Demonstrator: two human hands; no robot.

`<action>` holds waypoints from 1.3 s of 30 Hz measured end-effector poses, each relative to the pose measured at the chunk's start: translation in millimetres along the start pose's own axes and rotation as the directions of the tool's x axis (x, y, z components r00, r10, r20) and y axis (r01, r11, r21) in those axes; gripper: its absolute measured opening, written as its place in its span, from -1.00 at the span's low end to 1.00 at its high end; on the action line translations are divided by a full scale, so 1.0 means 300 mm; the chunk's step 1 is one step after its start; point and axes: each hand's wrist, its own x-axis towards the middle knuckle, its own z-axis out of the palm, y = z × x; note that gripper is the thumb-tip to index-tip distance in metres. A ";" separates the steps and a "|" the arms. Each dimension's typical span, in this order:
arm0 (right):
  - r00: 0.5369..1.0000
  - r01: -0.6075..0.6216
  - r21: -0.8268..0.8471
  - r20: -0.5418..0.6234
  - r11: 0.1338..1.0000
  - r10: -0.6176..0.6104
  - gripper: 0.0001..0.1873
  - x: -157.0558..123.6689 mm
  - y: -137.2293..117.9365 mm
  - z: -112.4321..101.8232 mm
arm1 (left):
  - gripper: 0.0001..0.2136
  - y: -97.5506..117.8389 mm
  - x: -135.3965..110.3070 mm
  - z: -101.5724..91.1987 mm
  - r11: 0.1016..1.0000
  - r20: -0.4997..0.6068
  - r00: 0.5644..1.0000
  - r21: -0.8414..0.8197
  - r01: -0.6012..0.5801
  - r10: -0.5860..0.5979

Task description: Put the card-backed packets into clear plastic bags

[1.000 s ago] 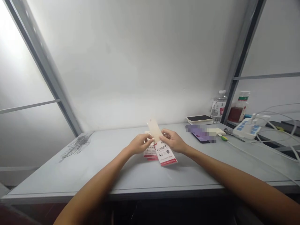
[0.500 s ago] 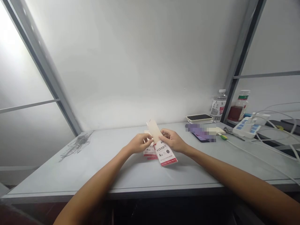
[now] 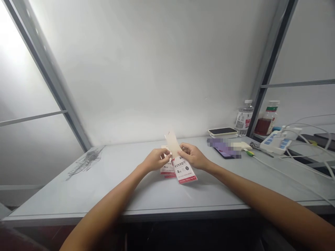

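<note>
My right hand (image 3: 193,157) grips the right edge of a ruler set packet (image 3: 185,171), thumb in front and fingers behind. The packet has a white card with red trim below and a pale clear upper part (image 3: 172,142), and it leans up to the left above the desk. My left hand (image 3: 157,159) is closed, with thumb and fingertips pinching at the packet's left edge. Under and behind it lie similar red-and-white packets (image 3: 167,171) on the desk, partly hidden by the hand and the held packet.
On the grey desk (image 3: 117,195), to the right, are a phone (image 3: 223,131), a purple-screened phone (image 3: 225,150), scissors (image 3: 261,149) and a power strip (image 3: 276,142) with white cables. A water bottle (image 3: 244,120) and a jar (image 3: 267,120) stand behind. Black scribbles (image 3: 87,160) mark the left side.
The held packet has tilted slightly, its lower end rising a little and shifting slightly left. Both hands stay nearly in place.
</note>
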 end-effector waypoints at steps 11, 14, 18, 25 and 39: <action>1.000 0.012 0.000 0.028 1.000 -0.012 -0.73 -0.004 0.000 0.005 | -0.78 0.005 0.003 0.028 0.947 -0.018 0.983 -0.273 0.170 -0.181; 0.999 0.025 -0.021 0.020 0.999 -0.024 -0.73 -0.006 0.003 0.006 | -0.82 0.012 0.006 0.032 0.931 -0.021 0.978 -0.310 0.191 -0.208; 0.999 0.049 -0.061 -0.009 0.997 -0.050 -0.73 -0.008 0.005 0.010 | -0.82 0.032 0.009 0.028 0.919 -0.045 0.970 -0.334 0.211 -0.239; 0.996 0.071 -0.138 -0.040 0.988 -0.077 -0.71 -0.011 0.002 0.017 | -0.84 0.042 0.019 0.034 0.883 -0.058 0.952 -0.394 0.254 -0.300; 0.986 0.073 -0.209 -0.130 0.975 -0.101 -0.74 -0.008 0.011 0.025 | -0.82 0.033 0.027 0.058 0.852 -0.090 0.945 -0.465 0.239 -0.314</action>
